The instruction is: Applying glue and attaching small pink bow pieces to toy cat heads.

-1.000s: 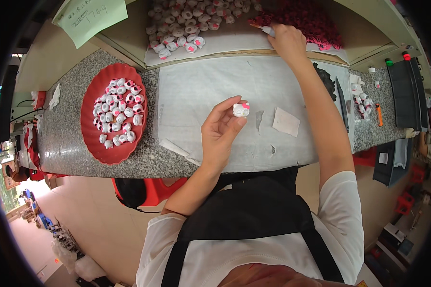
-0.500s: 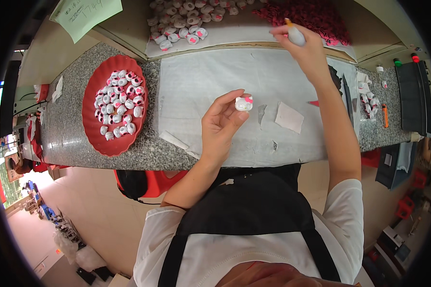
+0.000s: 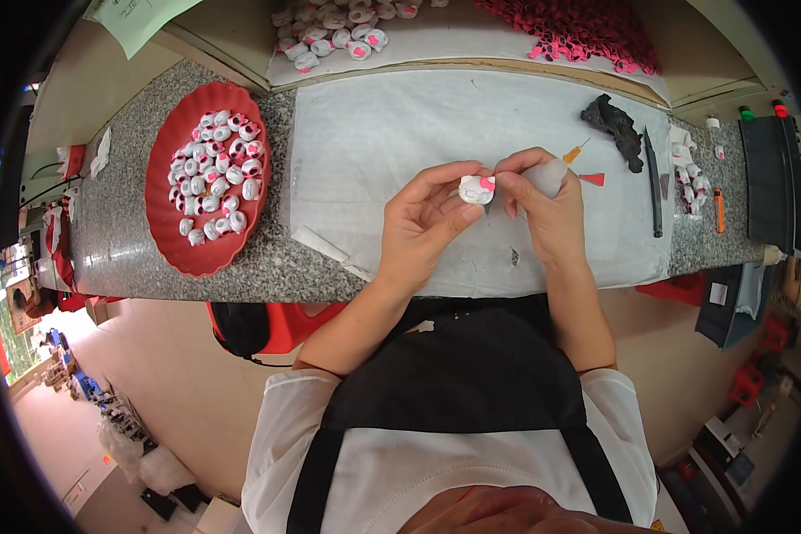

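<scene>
Between the thumb and fingers of my left hand (image 3: 418,218) is a small white cat-head figure (image 3: 474,190) with a pink bow on one side. My right hand (image 3: 550,209) keeps a whitish squeeze bottle (image 3: 550,178) tucked in its grip, its orange needle tip (image 3: 573,154) pointing away to the upper right. The right thumb and forefinger are pinched at the figure's right edge. Whether they hold a tiny piece there is hidden.
A red scalloped tray (image 3: 158,214) of similar figures stands left. On the shelf lie more white heads (image 3: 329,40) and a heap of pink pieces (image 3: 587,36). A crumpled black scrap (image 3: 616,129), dark tweezers-like tool (image 3: 652,182) and orange cutter (image 3: 719,211) lie right.
My right hand has come down from the pink pieces at the shelf to the figure, bottle still in its grip. My left hand has shifted slightly right with the figure.
</scene>
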A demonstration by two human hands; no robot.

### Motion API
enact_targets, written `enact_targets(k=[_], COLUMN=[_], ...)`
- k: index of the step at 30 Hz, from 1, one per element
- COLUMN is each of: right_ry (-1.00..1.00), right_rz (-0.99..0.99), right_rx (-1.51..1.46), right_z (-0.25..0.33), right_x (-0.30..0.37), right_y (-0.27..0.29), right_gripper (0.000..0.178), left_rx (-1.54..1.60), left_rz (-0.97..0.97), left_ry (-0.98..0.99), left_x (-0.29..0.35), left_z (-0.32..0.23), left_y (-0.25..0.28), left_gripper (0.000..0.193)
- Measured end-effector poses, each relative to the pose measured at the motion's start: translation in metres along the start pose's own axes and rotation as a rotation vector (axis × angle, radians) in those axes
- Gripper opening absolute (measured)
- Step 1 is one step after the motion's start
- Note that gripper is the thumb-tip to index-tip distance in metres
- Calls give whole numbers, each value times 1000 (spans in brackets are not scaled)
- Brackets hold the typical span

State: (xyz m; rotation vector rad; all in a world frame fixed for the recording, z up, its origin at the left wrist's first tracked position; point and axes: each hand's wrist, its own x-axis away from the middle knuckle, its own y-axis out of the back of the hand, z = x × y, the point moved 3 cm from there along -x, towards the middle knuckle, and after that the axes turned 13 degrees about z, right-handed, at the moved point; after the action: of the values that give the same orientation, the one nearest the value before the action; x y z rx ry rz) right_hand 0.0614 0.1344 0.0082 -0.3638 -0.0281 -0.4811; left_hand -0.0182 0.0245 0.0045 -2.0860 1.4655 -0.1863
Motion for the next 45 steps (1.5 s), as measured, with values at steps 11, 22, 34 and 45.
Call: enact_targets(k=[11,22,34,45], right_ry=[11,-27,-15,52], right_rz=[-35,94,68,169], right_rx=[91,-30,-71,-47], right_z=[5,8,-1,4], right_x=[13,21,20,21], right_y=[12,-5,-2,-17], right_gripper=[10,9,8,30], left_rx=[-81,-420,-330,-53], left_rz=[-37,-53,17,17], left_ry=[-20,-93,-70,42], left_x=[0,2,1,3], left_z=[-1,2,-5,2], left_y=[-1,-5,-9,-1], left_gripper=[34,30,28,25])
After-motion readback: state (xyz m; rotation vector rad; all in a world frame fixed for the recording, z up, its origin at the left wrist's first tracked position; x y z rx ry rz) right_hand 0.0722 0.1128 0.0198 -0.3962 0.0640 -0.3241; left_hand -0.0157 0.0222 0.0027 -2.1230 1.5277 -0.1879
